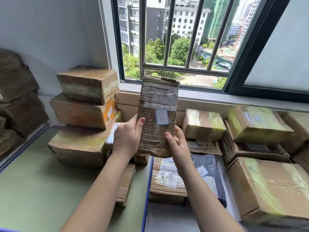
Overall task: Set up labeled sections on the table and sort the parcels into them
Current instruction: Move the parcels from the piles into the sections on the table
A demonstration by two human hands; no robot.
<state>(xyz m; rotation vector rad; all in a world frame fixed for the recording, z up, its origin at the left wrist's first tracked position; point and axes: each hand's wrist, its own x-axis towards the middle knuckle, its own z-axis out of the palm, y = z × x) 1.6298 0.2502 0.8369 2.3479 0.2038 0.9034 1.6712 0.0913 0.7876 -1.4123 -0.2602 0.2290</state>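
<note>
Brown flat cardboard parcel (158,101), clear-taped w/ a small blue-edged sticker (161,117), is held upright above the table's middle, in front of the barred window (175,47). Left hand (127,139) clamps its lower left edge and right hand (179,148) its lower right. Thumbs press the front; the other fingers curl behind. Sorting looks approx. midway: a blue tape strip (146,190) divides the green tabletop (33,190) and taped box stacks (83,111) sit on both sides, but no section labels show. The parcel's corners are crushed and its top edge is torn. Its print is too blurred to read.
</note>
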